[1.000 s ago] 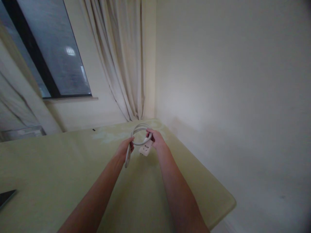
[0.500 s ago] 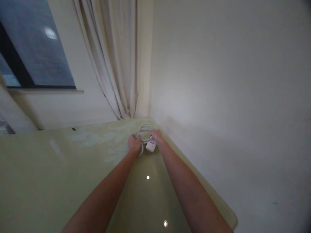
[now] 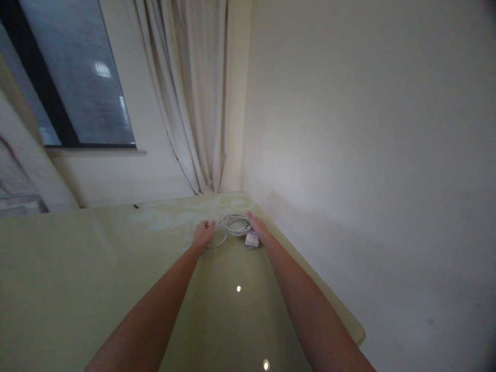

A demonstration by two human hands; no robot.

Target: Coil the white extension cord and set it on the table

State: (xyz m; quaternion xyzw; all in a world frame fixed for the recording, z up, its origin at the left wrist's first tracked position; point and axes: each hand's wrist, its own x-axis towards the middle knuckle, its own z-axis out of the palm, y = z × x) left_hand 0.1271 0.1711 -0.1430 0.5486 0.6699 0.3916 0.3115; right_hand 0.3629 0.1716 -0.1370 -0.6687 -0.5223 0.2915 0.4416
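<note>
The cord [image 3: 235, 231] lay in a loose coil on the far part of the table [image 3: 127, 289], near its corner, with one stretch straying left toward the left wrist. The socket [image 3: 252, 239], white, sat at the coil's right side, nearer the wearer. The right hand [image 3: 259, 227] was up against the coil's right edge, just above the socket; whether its fingers were closed on the cord, I could not tell. The left hand [image 3: 203, 234] was released, fingers loosely curled, just beyond the coil's left edge. Both forearms reached forward over the shiny green tabletop, where two small bright spots showed. A small black piece [image 3: 136, 206] lay well to the left by the far edge. Behind hung a pale curtain [image 3: 201, 103], with the window [image 3: 85, 72] farther left and a plain wall [image 3: 368, 129] on the right.
</note>
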